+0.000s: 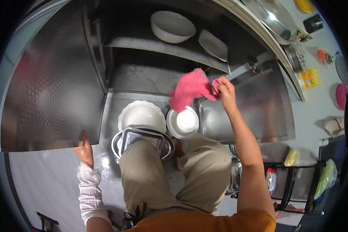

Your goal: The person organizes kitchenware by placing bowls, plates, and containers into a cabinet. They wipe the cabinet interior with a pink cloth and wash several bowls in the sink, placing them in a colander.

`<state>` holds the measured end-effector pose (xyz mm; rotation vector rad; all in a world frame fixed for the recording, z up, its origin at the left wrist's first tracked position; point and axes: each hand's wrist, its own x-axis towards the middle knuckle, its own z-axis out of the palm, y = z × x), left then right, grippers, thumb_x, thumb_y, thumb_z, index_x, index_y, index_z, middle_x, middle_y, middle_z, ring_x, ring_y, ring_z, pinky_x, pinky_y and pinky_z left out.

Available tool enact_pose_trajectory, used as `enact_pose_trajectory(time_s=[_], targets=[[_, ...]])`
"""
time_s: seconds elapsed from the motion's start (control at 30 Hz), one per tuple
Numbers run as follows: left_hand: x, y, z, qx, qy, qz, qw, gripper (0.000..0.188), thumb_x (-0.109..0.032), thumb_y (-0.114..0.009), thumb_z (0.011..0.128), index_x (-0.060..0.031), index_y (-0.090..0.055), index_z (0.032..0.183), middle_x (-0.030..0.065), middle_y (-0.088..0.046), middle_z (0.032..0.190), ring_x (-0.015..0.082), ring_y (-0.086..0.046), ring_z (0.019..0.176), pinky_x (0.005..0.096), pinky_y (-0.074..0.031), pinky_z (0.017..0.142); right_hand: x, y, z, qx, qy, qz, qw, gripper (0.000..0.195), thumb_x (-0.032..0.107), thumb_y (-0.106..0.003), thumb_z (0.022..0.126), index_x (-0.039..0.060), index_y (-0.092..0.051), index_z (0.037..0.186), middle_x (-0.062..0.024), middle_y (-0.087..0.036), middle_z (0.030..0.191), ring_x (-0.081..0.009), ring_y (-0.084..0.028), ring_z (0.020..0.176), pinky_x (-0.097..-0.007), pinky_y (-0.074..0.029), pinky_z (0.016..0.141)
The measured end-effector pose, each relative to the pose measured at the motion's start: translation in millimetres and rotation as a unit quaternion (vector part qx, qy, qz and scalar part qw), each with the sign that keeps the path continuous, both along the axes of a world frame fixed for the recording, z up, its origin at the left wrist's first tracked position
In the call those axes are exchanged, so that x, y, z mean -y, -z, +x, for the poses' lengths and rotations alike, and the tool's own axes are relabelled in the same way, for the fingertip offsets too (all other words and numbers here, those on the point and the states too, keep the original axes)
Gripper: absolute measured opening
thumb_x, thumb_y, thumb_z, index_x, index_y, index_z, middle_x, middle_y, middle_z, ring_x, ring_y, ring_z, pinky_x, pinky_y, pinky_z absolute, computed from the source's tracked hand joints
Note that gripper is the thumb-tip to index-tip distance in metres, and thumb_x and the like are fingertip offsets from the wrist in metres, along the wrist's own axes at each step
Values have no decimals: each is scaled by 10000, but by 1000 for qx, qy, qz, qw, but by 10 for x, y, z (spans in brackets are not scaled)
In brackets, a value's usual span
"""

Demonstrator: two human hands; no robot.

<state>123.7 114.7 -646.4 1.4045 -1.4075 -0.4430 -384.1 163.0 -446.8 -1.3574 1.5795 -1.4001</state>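
Note:
Above the stacked dishes, my right hand (pixel 226 92) grips a bunched pink cloth (pixel 190 88), whose loose end is blurred. At the lower edge of the open left cabinet door (pixel 58 95), my left hand (pixel 84 149) has its fingers against the metal; its grip is partly hidden. Inside the metal cabinet, a white bowl (pixel 174 27) and a white dish (pixel 213 45) stand on the shelf (pixel 162 52). On the floor before me are a scalloped white dish (pixel 142 114), round white dishes (pixel 187 120) and metal trays (pixel 143 139), partly behind my knee.
The right cabinet door (pixel 246 113) stands open beside my right arm. A large metal pan (pixel 272 17) and a yellow packet (pixel 309 79) are at the upper right. A black rack (pixel 290 182) with bags is at the lower right.

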Motion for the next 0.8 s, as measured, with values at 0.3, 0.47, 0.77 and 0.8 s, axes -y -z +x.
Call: enact_pose_trajectory(time_s=[0.3,0.47,0.77,0.8], targets=[[-71,320,124,51,-39,-17,998,86,-18,-614,824,46,-639,876,72,-630,850,132,-536,758,270,-435,728,1156,2005,-358,-364,-215,54,905,385,70,-563,766,104,-587,1149,-139,-560,1191,-289,-471,1176,-345,-346,1008],[-255,382,212,27,-41,49,998,152,-3,-556,864,30,-606,1004,63,-619,912,125,-530,827,243,-416,775,2021,2814,-425,-542,-200,-46,815,548,288,-552,837,181,-383,1347,-147,-303,1405,-361,-248,1299,-501,-241,1036],[-707,526,519,-51,-119,88,988,238,-56,-492,918,-31,-572,1141,83,-582,1125,167,-547,996,310,-427,908,3126,3464,922,-525,-289,-296,744,385,193,-449,864,47,-500,1216,-174,-486,1250,-324,-470,1125,-404,-367,960],[-808,480,631,15,-100,106,989,243,-54,-478,924,-21,-568,1147,86,-578,1139,169,-546,1011,315,-423,922,3278,3489,880,-390,-337,-192,835,374,179,-446,858,54,-514,1204,-171,-497,1242,-312,-483,1115,-390,-376,955]])
